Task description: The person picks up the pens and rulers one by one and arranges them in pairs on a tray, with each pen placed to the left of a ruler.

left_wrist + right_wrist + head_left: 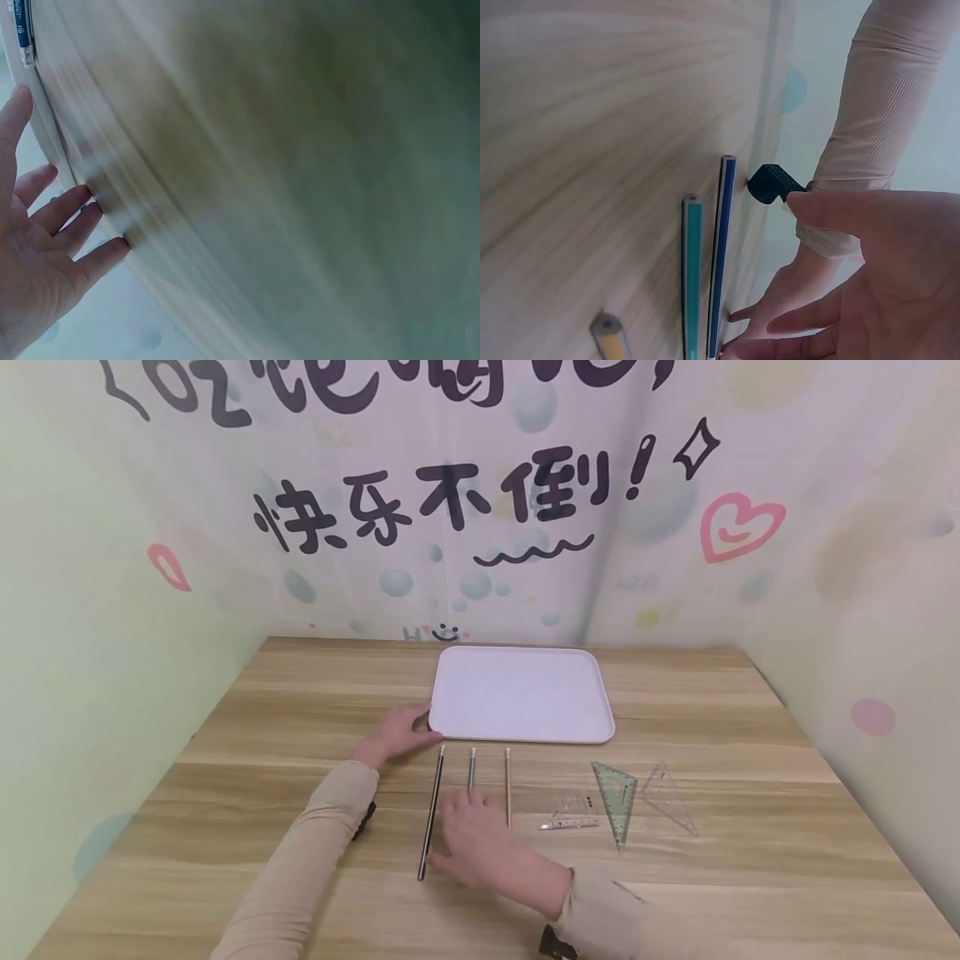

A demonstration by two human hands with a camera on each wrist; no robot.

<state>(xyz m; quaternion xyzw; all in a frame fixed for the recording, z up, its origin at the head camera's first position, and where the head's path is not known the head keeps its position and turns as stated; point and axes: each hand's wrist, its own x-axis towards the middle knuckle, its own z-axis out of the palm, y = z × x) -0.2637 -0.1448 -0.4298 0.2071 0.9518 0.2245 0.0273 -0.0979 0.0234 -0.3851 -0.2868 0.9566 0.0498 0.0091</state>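
My left hand (397, 732) is at the front left corner of a white tray (522, 737), its thumb and fingertips right at the rim. In the left wrist view its fingers (69, 208) are spread and relaxed. My right hand (480, 843) hovers over a green pencil (472, 764), hiding most of it in the head view. Its fingers look loosely extended in the right wrist view, with the green pencil (692, 277) lying apart from them. To its left lies a dark blue pencil (431, 814); to its right, a tan pencil (507, 777) is partly covered.
Right of the pencils lie a small clear set square (572, 814), a green set square (617, 802) and a larger clear set square (667, 797). The wooden table (750, 893) meets a printed curtain (360, 585) behind the tray.
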